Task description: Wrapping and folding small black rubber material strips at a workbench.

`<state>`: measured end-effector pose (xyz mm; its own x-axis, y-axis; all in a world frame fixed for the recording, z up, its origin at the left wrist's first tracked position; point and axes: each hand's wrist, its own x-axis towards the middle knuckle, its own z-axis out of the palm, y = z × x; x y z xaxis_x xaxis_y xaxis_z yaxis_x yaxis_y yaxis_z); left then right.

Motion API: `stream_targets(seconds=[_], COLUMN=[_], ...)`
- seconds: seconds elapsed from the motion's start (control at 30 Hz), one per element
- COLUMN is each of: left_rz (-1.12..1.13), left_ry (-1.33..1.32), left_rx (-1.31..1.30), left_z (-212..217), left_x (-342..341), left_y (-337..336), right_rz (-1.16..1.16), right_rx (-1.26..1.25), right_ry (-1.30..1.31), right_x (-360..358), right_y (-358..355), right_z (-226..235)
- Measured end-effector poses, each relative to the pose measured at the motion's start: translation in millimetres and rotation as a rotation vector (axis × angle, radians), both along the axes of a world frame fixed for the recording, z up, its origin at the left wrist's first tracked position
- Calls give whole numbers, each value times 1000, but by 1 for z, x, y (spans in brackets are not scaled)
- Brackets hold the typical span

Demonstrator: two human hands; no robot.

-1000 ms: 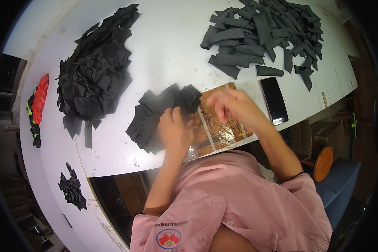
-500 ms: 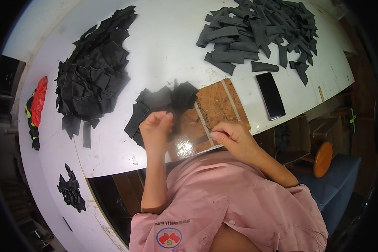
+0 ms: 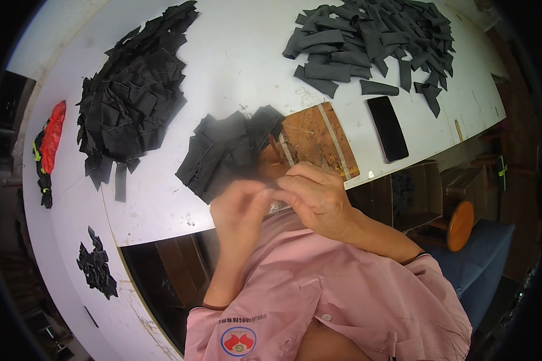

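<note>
My left hand [image 3: 238, 213] and my right hand [image 3: 320, 197] meet just above the table's front edge, thumbs and fingertips pinched together. Whatever lies between the fingertips is hidden or too small to make out. Under and beyond my fingers is a brown wooden board [image 3: 319, 137] with pale strips across it. Left of the board, and partly overlapping it, lies a small stack of black fabric pieces [image 3: 220, 144], close beyond my left hand. A dark blur sits between that stack and my fingers.
On the white table [image 3: 235, 66] are a large heap of flat black fabric pieces [image 3: 135, 99] and a heap of dark grey fabric strips [image 3: 373, 45]. A black phone [image 3: 388, 129] lies right of the board. Farther left are small black scraps [image 3: 96, 265] and a red bundle [image 3: 55, 135].
My hands have come together from apart. The left one moved right and nearer to me, the right one moved left. The whole view has shifted slightly.
</note>
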<state>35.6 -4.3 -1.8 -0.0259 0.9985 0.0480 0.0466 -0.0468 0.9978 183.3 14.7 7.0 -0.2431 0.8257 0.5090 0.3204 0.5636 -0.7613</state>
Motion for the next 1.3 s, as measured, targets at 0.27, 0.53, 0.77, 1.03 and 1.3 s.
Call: stream_targets(seconds=[0.27, 0.53, 0.77, 1.03, 1.3], left_rz=[317, 125, 297, 7, 60], left_ry=[130, -183, 154, -842, -398], left_rx=[123, -114, 94, -384, -199], left_z=[-23, -17, -31, -27, -25], left_x=[31, 29, 41, 18, 24], left_y=[5, 5, 6, 19, 15], right_rz=[-213, -233, -269, -288, 250], right_rx=[66, 12, 38, -117, -984], right_ry=[-138, -99, -207, -57, 784], right_x=[-5, -1, -4, -1, 15], right_y=[2, -1, -3, -1, 2], right_z=[-17, -21, -25, -24, -40])
